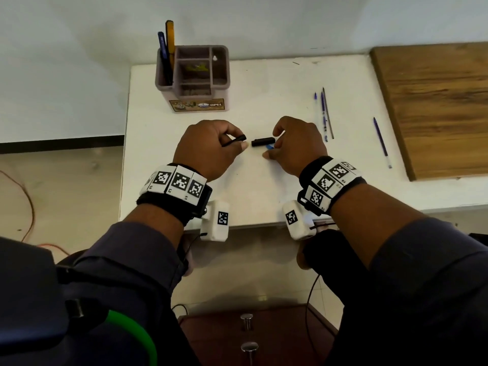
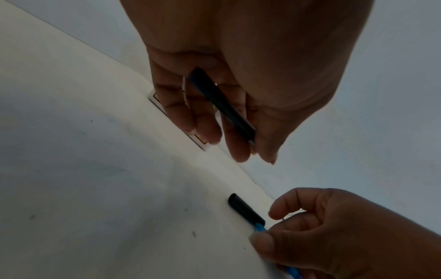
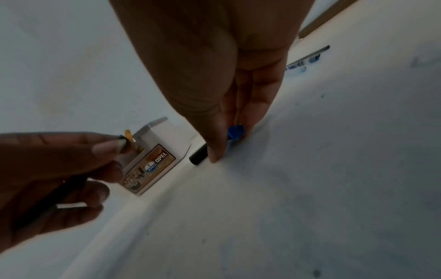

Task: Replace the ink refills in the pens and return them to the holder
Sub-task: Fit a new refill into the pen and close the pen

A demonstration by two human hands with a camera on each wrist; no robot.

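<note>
My left hand (image 1: 239, 140) pinches a short black pen part (image 1: 234, 141) between thumb and fingers; the part shows as a dark barrel (image 2: 222, 105) in the left wrist view. My right hand (image 1: 273, 145) pinches the other pen part (image 1: 262, 141), which is black with a blue end (image 3: 235, 132), low at the white table (image 1: 264, 101). The two parts point at each other with a small gap between them. The pen holder (image 1: 192, 75) stands behind my hands with a blue pen (image 1: 162, 56) and a yellow pen (image 1: 170, 40) in its left compartment.
Loose refills (image 1: 325, 114) lie on the table to the right of my right hand, and a single blue refill (image 1: 382, 142) lies farther right. A wooden board (image 1: 435, 107) covers the table's right side. The table's front edge is just under my wrists.
</note>
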